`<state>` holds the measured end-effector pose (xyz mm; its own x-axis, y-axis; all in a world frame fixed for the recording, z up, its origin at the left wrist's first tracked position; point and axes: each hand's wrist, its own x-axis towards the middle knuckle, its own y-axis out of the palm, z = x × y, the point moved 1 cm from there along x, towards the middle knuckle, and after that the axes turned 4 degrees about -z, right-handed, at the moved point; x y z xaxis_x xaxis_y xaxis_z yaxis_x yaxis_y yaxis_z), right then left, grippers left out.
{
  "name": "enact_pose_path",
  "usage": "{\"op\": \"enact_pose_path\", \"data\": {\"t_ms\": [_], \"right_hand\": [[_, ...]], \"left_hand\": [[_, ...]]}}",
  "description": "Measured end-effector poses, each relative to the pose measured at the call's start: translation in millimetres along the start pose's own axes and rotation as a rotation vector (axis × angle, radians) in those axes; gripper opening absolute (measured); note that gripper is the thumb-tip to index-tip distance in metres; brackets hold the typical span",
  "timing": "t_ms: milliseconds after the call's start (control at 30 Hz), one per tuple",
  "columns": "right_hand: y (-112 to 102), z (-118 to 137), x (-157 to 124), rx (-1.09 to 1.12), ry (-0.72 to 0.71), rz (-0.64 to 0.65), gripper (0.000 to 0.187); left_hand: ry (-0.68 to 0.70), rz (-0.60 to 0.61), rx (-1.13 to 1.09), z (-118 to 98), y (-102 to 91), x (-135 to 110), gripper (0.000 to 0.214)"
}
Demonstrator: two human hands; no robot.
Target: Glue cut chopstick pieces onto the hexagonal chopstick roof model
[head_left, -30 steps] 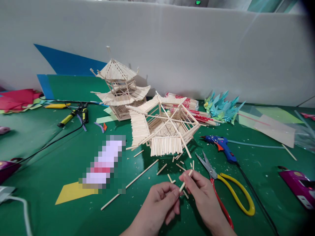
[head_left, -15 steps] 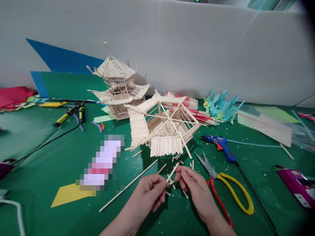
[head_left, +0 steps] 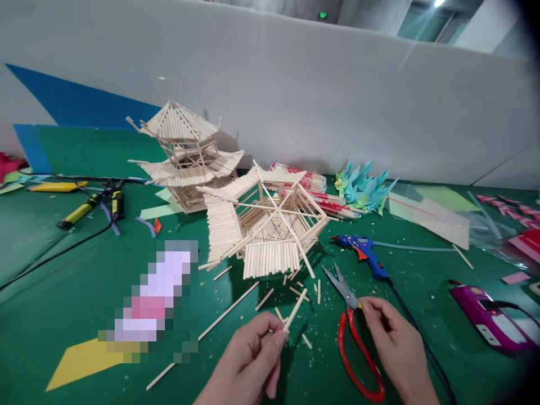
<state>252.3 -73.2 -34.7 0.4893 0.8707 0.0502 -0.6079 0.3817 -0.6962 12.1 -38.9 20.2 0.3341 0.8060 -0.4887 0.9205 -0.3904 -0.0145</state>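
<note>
Between the thumb and fingers of my left hand (head_left: 257, 351), a short wooden stick (head_left: 296, 309) is pinched and points up and away. My right hand (head_left: 392, 334) is closed on the yellow handle of the scissors (head_left: 353, 332), covering most of that handle. Their blades lie partly open on the table, and the red handle is uncovered. Just beyond my hands stands a stick-built roof frame (head_left: 272, 259), with slats on some sides and bare crossing sticks over the rest. Cut stick pieces (head_left: 265, 299) lie scattered before it.
A finished-looking stick pagoda (head_left: 181, 124) stands behind on the left. At right are a blue glue gun (head_left: 367, 253) with its cord and a purple device (head_left: 485, 315). Wire strippers (head_left: 90, 208) lie left. Bundled sticks (head_left: 312, 180) and folded turquoise paper (head_left: 367, 185) sit at the back.
My right hand has left the short stick and moved right onto the scissors' yellow handle. My left hand still holds the stick. The view has turned slightly right and up.
</note>
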Motion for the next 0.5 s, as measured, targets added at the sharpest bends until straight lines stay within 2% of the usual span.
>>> {"op": "enact_pose_path", "data": {"t_ms": [167, 300, 400, 500], "right_hand": [[-6, -18, 3, -0.103, -0.116, -0.058, 0.027], [-2, 8, -1, 0.035, -0.123, -0.069, 0.025], [8, 44, -9, 0.184, -0.24, 0.052, 0.024], [18, 72, -20, 0.309, -0.364, 0.3, 0.031]], "left_hand": [[0.004, -0.08, -0.041, -9, -0.6, -2, 0.024], [0.044, -0.112, -0.136, -20, 7.5, 0, 0.022], [0.118, -0.126, -0.208, -28, 19.1, 6, 0.02], [0.156, -0.114, -0.27, -35, 31.2, 12, 0.019]]}}
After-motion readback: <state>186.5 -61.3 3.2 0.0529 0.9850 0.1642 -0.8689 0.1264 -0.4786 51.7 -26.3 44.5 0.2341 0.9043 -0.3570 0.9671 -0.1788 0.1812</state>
